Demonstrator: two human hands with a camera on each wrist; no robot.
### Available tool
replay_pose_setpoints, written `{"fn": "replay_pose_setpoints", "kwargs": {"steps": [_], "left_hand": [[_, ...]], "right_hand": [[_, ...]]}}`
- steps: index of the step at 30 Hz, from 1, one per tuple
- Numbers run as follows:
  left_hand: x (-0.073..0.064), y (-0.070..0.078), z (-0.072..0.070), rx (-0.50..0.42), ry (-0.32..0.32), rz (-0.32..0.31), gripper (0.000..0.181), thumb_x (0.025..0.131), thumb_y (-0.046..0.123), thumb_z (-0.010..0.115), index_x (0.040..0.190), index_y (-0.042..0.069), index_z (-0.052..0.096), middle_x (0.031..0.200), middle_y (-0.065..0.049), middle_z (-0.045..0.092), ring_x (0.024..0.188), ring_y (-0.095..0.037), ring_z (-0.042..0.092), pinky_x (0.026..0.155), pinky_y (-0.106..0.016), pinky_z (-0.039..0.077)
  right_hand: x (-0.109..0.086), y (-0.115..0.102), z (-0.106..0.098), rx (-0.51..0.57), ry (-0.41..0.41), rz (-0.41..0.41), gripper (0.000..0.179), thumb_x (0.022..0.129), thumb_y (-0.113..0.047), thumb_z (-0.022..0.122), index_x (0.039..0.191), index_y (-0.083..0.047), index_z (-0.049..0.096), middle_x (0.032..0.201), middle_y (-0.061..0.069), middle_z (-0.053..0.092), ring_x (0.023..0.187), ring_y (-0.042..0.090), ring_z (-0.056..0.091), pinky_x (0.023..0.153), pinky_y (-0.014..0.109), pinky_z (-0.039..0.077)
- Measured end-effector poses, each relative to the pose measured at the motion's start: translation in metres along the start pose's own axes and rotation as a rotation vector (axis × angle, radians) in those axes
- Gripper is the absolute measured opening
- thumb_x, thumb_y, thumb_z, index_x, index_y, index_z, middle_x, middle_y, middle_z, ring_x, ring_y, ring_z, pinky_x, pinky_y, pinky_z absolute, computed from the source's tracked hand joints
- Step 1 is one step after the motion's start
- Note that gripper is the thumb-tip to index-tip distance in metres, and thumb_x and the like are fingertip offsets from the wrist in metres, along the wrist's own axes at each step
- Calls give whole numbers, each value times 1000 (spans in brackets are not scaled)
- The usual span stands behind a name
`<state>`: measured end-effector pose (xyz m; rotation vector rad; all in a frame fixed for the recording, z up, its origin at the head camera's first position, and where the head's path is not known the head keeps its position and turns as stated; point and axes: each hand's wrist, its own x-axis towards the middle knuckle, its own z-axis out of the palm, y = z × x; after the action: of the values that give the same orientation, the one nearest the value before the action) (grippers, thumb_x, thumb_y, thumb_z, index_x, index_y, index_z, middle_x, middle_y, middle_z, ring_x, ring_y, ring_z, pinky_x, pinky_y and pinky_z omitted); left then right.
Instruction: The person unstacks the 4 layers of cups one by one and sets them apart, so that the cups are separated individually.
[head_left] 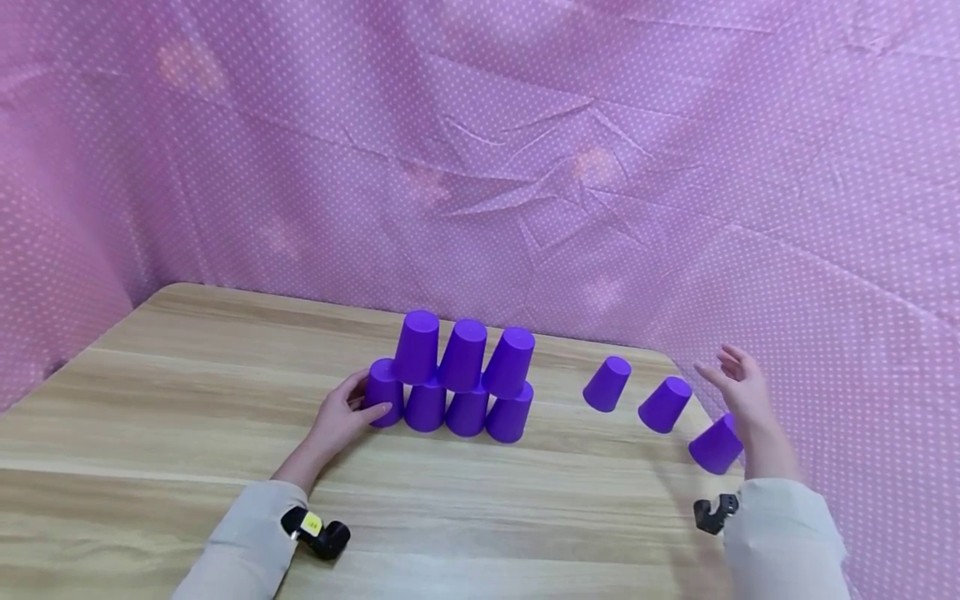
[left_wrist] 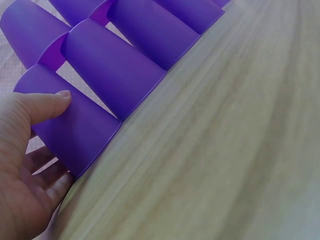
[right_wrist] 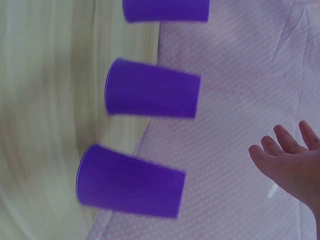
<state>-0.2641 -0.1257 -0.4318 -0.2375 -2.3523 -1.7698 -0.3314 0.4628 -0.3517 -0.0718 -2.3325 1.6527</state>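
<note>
Creased pink cloth with white dots is hanging behind and along both sides of a wood-grain table, making this look like a curtained-off recording booth; black wrist cameras are sitting on both sleeves, while the cloth is hiding the wider room

The stacked cups toward the tabletop's far edge look like smooth plastic with a soft, nearly matt finish, as do the loose cups along its right edge. The tabletop shows smooth, low-sheen wood grain. Beyond its far edge hangs creased, dotted cloth. The sleeves look like matt fabric; the wrist cameras, black plastic.
</note>
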Motion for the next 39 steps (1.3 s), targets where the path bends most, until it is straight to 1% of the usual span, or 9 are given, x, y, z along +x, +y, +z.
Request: {"fn": "replay_pose_setpoints", "kwargs": {"steps": [2,3,5,7,14,16,24,30,39], "left_hand": [[0,0,0,-1,2,4,63,76,15,66,128,0,35,120,-25,42,112,-34,38,94,-42,33],[0,0,-1,-4,4,5,62,75,14,67,127,-1,36,120,-25,42,112,-34,38,94,-42,33],[0,2,-1,-5,4,7,62,76,14,67,127,-1,36,119,-26,42,111,-34,38,94,-43,33],[-1,4,-1,-8,0,5,61,76,12,66,127,-2,35,119,-26,42,111,-35,38,94,-43,33],[-9,28,-2,-32,-2,-11,58,77,3,63,126,-8,33,118,-31,40,111,-40,36,94,-47,30],[-10,31,-2,-26,-2,-8,58,77,3,62,125,-10,33,118,-32,39,111,-41,36,94,-48,30],[-1,5,0,-25,1,9,62,76,12,66,127,-4,35,118,-27,43,111,-35,39,94,-43,33],[-1,4,0,-25,4,5,62,76,13,66,127,-2,36,119,-27,43,111,-35,38,94,-43,32],[1,0,0,-15,6,-1,61,75,13,67,127,0,37,119,-25,43,111,-33,39,94,-42,33]], "right_hand": [[-31,-50,26,27,-29,8,78,77,-23,65,138,-12,16,140,11,17,128,24,8,103,40,5],[-46,-72,38,-3,-47,14,78,79,-24,63,138,-10,14,140,14,15,127,26,8,103,42,6],[-63,-95,56,-5,-71,-5,75,82,-21,60,137,-5,11,140,19,13,127,29,8,103,40,8],[-71,-106,69,20,-87,-24,73,83,-17,58,137,-2,11,139,21,13,126,30,10,103,38,10],[-67,-105,98,67,-166,-83,69,83,-14,57,135,1,14,136,24,18,125,33,15,103,39,15],[-66,-105,106,83,-184,-95,67,83,-13,57,134,2,15,135,25,19,124,34,16,102,40,15],[-72,-109,138,151,-275,-106,63,84,-10,55,132,4,18,134,25,23,124,33,19,102,41,16],[-74,-107,164,236,-329,-94,57,83,-1,52,131,6,22,131,24,28,121,30,25,100,35,23],[-83,-116,193,244,-431,-121,58,82,-5,56,131,2,26,131,22,31,120,29,28,99,37,26]]}}
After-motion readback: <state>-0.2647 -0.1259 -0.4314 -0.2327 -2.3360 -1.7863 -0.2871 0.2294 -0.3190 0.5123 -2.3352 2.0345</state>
